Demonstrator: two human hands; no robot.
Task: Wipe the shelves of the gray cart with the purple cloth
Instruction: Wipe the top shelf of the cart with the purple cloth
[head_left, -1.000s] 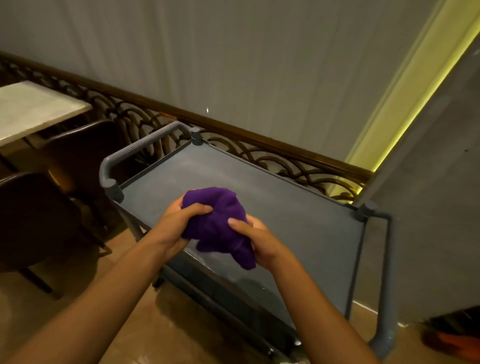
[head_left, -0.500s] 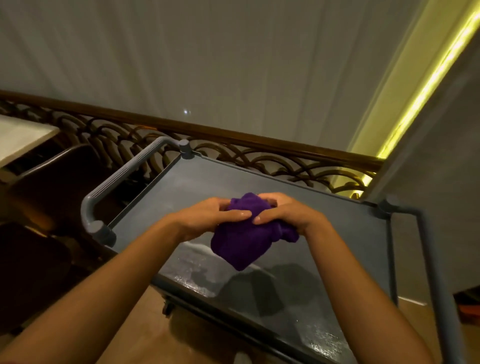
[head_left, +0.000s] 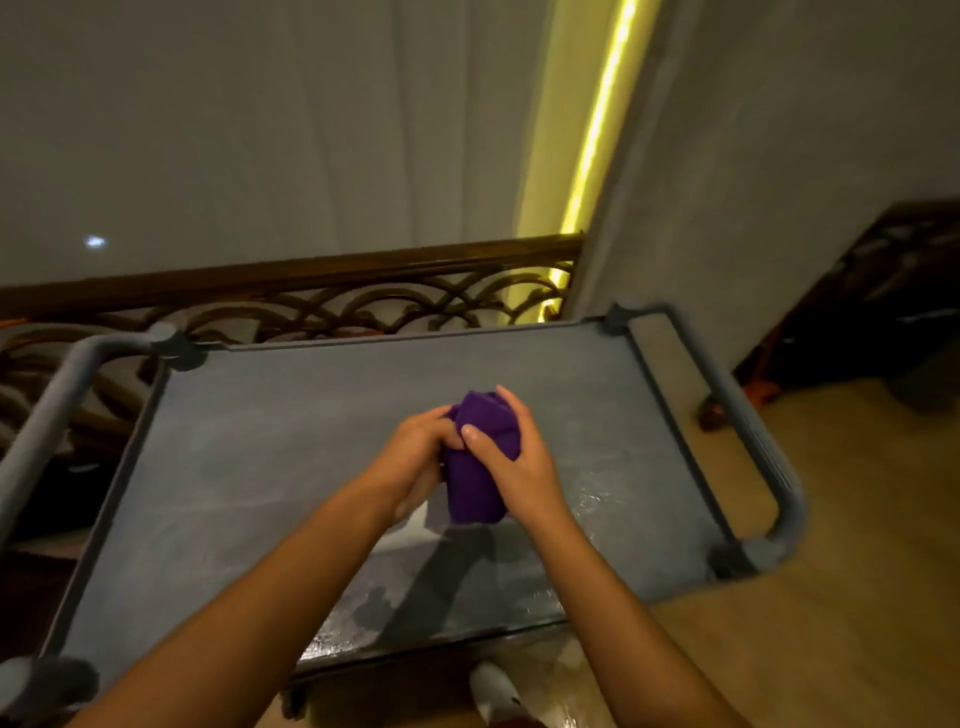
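Note:
The gray cart's top shelf (head_left: 270, 467) fills the middle of the head view, with wet streaks along its near edge and right part. Above the shelf's middle I hold the purple cloth (head_left: 475, 480), bunched into a tight upright roll. My left hand (head_left: 415, 457) grips it from the left side. My right hand (head_left: 511, 457) wraps over its top and right side. The cloth hangs clear of the shelf surface. The lower shelves are hidden under the top one.
Tubular handles close the cart at the left (head_left: 57, 410) and right (head_left: 753, 431) ends. A dark ornate railing (head_left: 337, 296) runs just behind the cart. A gray wall corner (head_left: 727, 208) and dark furniture (head_left: 893, 301) stand at right. My shoe (head_left: 493, 691) shows on the wooden floor.
The view has swung right, so the cart now lies square in front of me. Both hands have squeezed the cloth from a loose bunch into a narrower upright roll.

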